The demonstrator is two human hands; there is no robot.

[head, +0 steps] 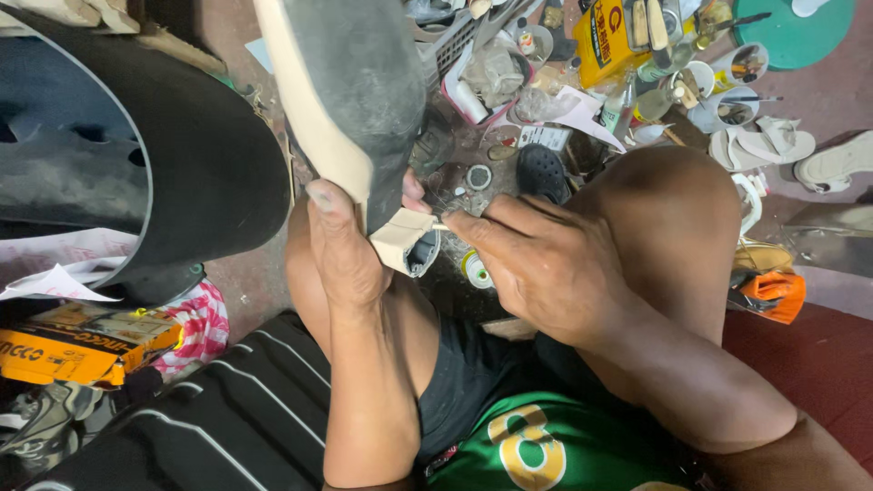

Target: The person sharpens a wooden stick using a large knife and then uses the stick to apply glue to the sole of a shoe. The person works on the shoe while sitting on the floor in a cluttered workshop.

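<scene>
Upright, the left hand (341,250) clamps the shoe (350,100); right hand (536,264) fingers pinch its heel (400,238).

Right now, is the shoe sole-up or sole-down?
Sole-up: the shoe's grey sole faces the camera, with the left hand gripping near its beige heel.

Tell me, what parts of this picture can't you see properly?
- Shoe: its toe end is cut off by the top edge of the head view.
- Thin tool at the heel: nearly all hidden inside the right hand.
- Left hand: its fingers are hidden behind the shoe.
- Small tins and jars on the floor: too small to tell what they hold.
</scene>
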